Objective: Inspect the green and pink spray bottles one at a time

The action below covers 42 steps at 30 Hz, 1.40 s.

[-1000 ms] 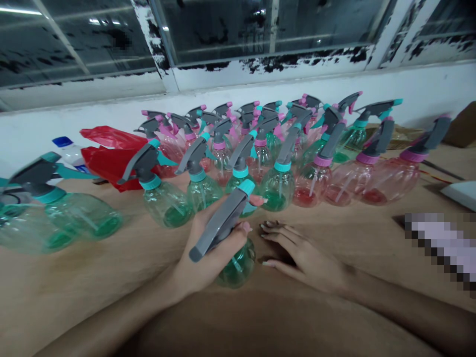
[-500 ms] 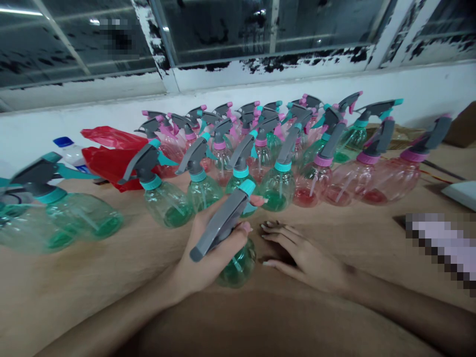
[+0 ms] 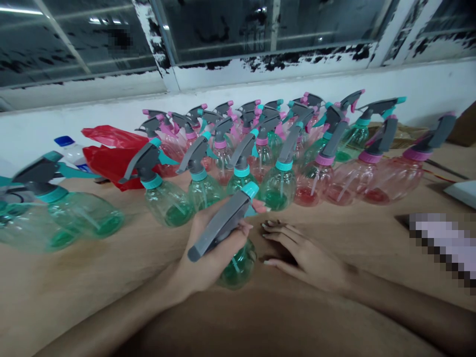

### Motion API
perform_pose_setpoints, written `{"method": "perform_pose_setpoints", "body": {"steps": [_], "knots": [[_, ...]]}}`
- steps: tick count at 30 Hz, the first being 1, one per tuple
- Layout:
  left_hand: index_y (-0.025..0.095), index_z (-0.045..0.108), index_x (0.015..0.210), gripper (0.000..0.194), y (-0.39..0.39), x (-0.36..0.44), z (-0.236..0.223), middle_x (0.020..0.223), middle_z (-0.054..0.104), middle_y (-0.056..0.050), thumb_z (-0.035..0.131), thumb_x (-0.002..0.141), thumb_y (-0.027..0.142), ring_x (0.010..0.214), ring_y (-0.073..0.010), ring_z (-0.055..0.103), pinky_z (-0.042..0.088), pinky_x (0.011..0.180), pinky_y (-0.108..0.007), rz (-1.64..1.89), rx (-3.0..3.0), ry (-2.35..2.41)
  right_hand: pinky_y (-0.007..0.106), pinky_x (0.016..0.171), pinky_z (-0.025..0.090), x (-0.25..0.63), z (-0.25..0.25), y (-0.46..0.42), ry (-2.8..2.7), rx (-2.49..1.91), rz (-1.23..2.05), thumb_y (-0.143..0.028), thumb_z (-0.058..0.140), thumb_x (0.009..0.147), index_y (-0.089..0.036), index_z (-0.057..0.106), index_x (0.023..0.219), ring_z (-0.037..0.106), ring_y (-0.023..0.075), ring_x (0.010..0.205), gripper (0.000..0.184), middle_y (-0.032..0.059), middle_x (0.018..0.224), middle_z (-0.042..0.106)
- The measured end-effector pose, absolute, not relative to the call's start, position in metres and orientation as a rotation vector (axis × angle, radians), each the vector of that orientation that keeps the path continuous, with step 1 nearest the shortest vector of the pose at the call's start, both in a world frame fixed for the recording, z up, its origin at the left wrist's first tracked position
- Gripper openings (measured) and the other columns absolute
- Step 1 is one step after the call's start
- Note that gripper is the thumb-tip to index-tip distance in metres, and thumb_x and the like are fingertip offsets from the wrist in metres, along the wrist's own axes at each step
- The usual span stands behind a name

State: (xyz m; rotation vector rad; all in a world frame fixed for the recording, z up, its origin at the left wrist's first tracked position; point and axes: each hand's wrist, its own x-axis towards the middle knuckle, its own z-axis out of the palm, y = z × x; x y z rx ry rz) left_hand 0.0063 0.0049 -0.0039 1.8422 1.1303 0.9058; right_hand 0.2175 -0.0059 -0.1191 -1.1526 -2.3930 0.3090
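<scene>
My left hand [image 3: 208, 258] is wrapped round a green spray bottle [image 3: 238, 267] with a grey trigger head and teal nozzle, standing on the wooden table [image 3: 111, 277] in front of me. My right hand [image 3: 301, 255] lies on the table just right of that bottle, palm down, fingers stretched out and loosely curved, holding nothing. Behind both hands stands a crowd of several green spray bottles [image 3: 203, 186] and pink spray bottles [image 3: 349, 178].
More green bottles [image 3: 74, 213] lie at the far left. A red plastic bag [image 3: 111, 153] and a blue-capped white bottle [image 3: 70, 151] sit at the back left under the windowed wall. A white object [image 3: 463, 191] and a blurred patch are at the right.
Almost nothing differs; the view shifted slightly and the bottle in my left hand tipped a touch. My right hand stays flat on the table.
</scene>
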Motion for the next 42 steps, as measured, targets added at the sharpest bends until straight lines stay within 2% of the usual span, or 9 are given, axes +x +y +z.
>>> {"method": "perform_pose_setpoints", "body": {"steps": [7,10,13,16,21,24,27,33,42], "knots": [[0.024,0.067,0.085,0.018,0.008,-0.007,-0.011,0.085,0.071,-0.001,0.052,0.075,0.022,0.084,-0.0225,0.067,0.052,0.079,-0.035,0.898,1.845,1.062,0.048,0.104,0.040,0.217,-0.118,-0.006,-2.370,-1.142,0.304,-0.045,0.053,0.089,-0.017,0.052,0.123,0.048,0.0252,0.125,0.044,0.0113,0.130,0.058],[0.026,0.068,0.090,0.020,0.011,-0.004,-0.010,0.083,0.072,-0.001,0.054,0.077,0.024,0.092,-0.0245,0.066,0.052,0.083,-0.037,0.894,1.823,1.065,0.047,0.104,0.040,0.217,-0.118,-0.006,-2.373,-1.141,0.309,-0.045,0.053,0.089,-0.017,0.051,0.125,0.047,0.0247,0.126,0.045,0.0110,0.130,0.057],[0.030,0.066,0.103,0.029,0.012,0.002,-0.009,0.090,0.072,0.000,0.056,0.077,0.020,0.096,-0.0227,0.064,0.052,0.083,-0.033,0.972,1.797,1.081,0.047,0.105,0.040,0.217,-0.117,-0.006,-2.384,-1.150,0.296,-0.045,0.052,0.089,-0.017,0.051,0.125,0.047,0.0246,0.126,0.046,0.0109,0.131,0.057],[0.032,0.062,0.108,0.032,0.012,0.005,-0.010,0.087,0.069,0.002,0.057,0.078,0.021,0.080,-0.0188,0.064,0.052,0.073,-0.030,1.009,1.804,1.120,0.047,0.105,0.040,0.217,-0.117,-0.006,-2.393,-1.161,0.280,-0.046,0.052,0.089,-0.016,0.051,0.125,0.046,0.0244,0.127,0.046,0.0108,0.132,0.056],[0.029,0.062,0.093,0.013,0.010,0.004,-0.014,0.060,0.054,0.005,0.054,0.082,0.025,0.053,-0.0140,0.052,0.045,0.056,-0.027,0.989,1.836,1.153,0.046,0.106,0.039,0.218,-0.118,-0.005,-2.415,-1.139,0.265,-0.046,0.051,0.090,-0.015,0.050,0.126,0.044,0.0234,0.128,0.048,0.0109,0.133,0.055],[0.027,0.058,0.079,0.003,0.011,0.004,-0.014,0.058,0.052,0.005,0.056,0.080,0.025,0.052,-0.0135,0.050,0.042,0.052,-0.026,1.007,1.862,1.152,0.046,0.106,0.039,0.218,-0.118,-0.005,-2.421,-1.139,0.271,-0.046,0.051,0.090,-0.015,0.049,0.127,0.044,0.0235,0.128,0.048,0.0108,0.133,0.055],[0.026,0.056,0.073,0.005,0.011,0.005,-0.012,0.059,0.055,0.005,0.056,0.078,0.024,0.051,-0.0135,0.051,0.042,0.050,-0.026,1.025,1.877,1.173,0.046,0.106,0.039,0.218,-0.118,-0.005,-2.412,-1.142,0.272,-0.046,0.051,0.090,-0.015,0.049,0.126,0.045,0.0239,0.128,0.047,0.0108,0.133,0.055],[0.025,0.059,0.075,0.003,0.010,0.006,-0.010,0.068,0.062,0.003,0.057,0.076,0.025,0.055,-0.0135,0.055,0.046,0.052,-0.025,1.042,1.897,1.209,0.047,0.105,0.040,0.218,-0.118,-0.006,-2.402,-1.141,0.280,-0.046,0.051,0.090,-0.016,0.050,0.126,0.045,0.0245,0.128,0.047,0.0110,0.133,0.055],[0.027,0.062,0.088,0.012,0.010,0.005,-0.011,0.061,0.057,0.004,0.055,0.079,0.026,0.051,-0.0144,0.052,0.043,0.050,-0.027,1.005,1.875,1.186,0.048,0.104,0.040,0.217,-0.117,-0.006,-2.369,-1.126,0.313,-0.044,0.052,0.090,-0.017,0.051,0.125,0.047,0.0249,0.126,0.044,0.0119,0.130,0.057]]}}
